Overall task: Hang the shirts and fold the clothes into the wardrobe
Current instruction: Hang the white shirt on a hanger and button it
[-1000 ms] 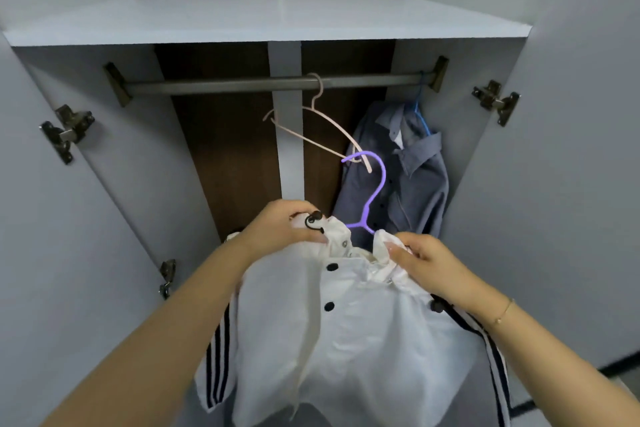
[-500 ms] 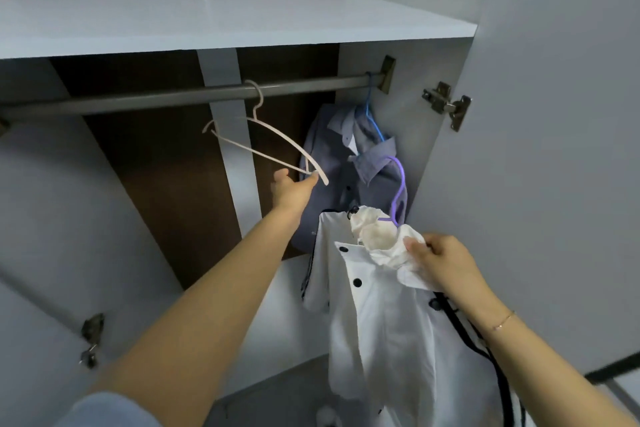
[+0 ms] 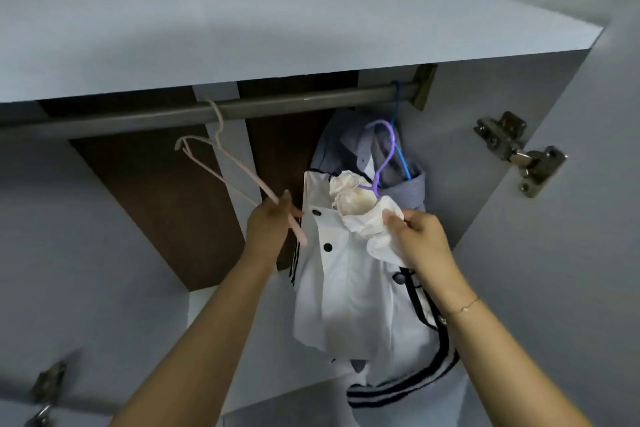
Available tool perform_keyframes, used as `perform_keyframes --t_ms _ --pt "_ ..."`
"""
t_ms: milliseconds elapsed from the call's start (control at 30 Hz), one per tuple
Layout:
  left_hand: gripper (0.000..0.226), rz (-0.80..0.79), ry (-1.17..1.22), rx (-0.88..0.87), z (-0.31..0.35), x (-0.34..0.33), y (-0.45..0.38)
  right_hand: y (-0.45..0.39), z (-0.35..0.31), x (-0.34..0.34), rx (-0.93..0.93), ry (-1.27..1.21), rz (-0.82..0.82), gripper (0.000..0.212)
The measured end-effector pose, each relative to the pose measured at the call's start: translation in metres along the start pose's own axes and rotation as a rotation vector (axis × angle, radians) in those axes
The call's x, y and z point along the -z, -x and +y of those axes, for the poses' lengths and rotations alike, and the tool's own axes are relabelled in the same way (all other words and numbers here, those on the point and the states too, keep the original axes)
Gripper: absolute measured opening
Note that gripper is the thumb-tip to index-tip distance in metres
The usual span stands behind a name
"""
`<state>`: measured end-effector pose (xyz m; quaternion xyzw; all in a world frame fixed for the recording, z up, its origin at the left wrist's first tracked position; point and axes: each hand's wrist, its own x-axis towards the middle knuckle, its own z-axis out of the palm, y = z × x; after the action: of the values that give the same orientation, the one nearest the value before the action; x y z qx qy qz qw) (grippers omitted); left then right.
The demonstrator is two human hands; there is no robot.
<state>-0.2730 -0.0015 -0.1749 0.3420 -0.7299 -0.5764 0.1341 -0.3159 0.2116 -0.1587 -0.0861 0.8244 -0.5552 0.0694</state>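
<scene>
Left hand (image 3: pixel 268 227) now gripping pink hanger (image 3: pixel 221 177), rail (image 3: pixel 277 104) above

We lost the grey metal rail (image 3: pixel 284 106) at the frame's left edge; the white button-front shirt (image 3: pixel 349 291) covered the purple plastic hanger's (image 3: pixel 386 152) shoulders, and most of the blue-grey collared shirt (image 3: pixel 349 146) behind it.

The shirt (image 3: pixel 349 291) is white with black buttons and black-striped trim. Its hanger (image 3: pixel 383 156) is purple. A pale pink hanger (image 3: pixel 221 170) hangs on the grey rail (image 3: pixel 294 104). Another shirt (image 3: pixel 349 152) is grey-blue, on a blue hanger (image 3: pixel 401 152). The shelf (image 3: pixel 277 28) is white, the back panel (image 3: pixel 166 204) brown.
</scene>
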Motion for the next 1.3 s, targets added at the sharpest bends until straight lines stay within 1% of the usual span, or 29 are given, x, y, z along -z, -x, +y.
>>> perform_keyframes --t_ms 67,167,233,300,367,467,533,633,667,733,767,800,867,967,1067,1167,1300 --pt "0.044 0.043 0.065 -0.045 -0.011 0.015 0.009 -0.022 -0.014 -0.004 0.019 -0.080 0.024 0.037" --pt "0.042 0.019 0.139 -0.055 -0.018 0.028 0.017 -0.057 -0.036 -0.015 0.064 -0.096 0.090 0.047" --pt "0.040 0.010 0.143 -0.038 -0.020 0.030 0.018 -0.080 -0.044 -0.027 0.079 -0.074 0.126 0.046" --pt "0.039 0.013 0.156 -0.021 -0.021 0.031 0.019 -0.095 -0.041 -0.041 0.063 0.035 0.136 0.037" --pt "0.039 -0.021 0.164 -0.041 -0.022 0.031 0.021 -0.099 -0.029 -0.053 0.030 0.163 0.102 0.030" --pt "0.037 -0.097 0.144 -0.077 -0.022 0.031 0.027 -0.092 -0.010 -0.059 0.078 0.313 0.089 0.033" --pt "0.031 -0.102 0.131 -0.092 -0.021 0.033 0.032 -0.081 -0.005 -0.057 0.141 0.372 0.098 0.038" --pt "0.016 -0.042 0.024 -0.155 -0.019 0.035 0.043 -0.047 -0.001 -0.051 0.268 0.444 0.116 0.055" --pt "0.022 -0.010 -0.031 -0.179 -0.020 0.036 0.047 -0.033 0.000 -0.048 0.314 0.478 0.116 0.058" --pt "0.050 0.072 -0.132 -0.186 -0.023 0.041 0.062 -0.002 0.002 -0.045 0.384 0.534 0.077 0.061" --pt "0.057 0.117 -0.176 -0.192 -0.025 0.044 0.074 0.014 0.002 -0.044 0.412 0.559 0.051 0.062" --pt "0.061 0.150 -0.218 -0.224 -0.029 0.048 0.088 0.031 0.003 -0.042 0.444 0.585 0.035 0.062" --pt "0.067 0.151 -0.313 -0.320 -0.039 0.055 0.119 0.065 0.004 -0.039 0.501 0.635 0.022 0.061" --pt "0.080 0.103 -0.564 -0.468 -0.059 0.070 0.164 0.118 0.009 -0.036 0.492 0.723 0.024 0.063" --pt "0.076 0.066 -0.814 -0.603 -0.084 0.089 0.207 0.176 0.017 -0.034 0.456 0.787 0.054 0.068" --pt "0.069 0.036 -0.882 -0.691 -0.112 0.109 0.252 0.241 0.028 -0.030 0.433 0.873 0.066 0.070" --pt "0.067 -0.008 -0.909 -0.745 -0.149 0.128 0.312 0.329 0.045 -0.019 0.361 0.953 0.061 0.070"
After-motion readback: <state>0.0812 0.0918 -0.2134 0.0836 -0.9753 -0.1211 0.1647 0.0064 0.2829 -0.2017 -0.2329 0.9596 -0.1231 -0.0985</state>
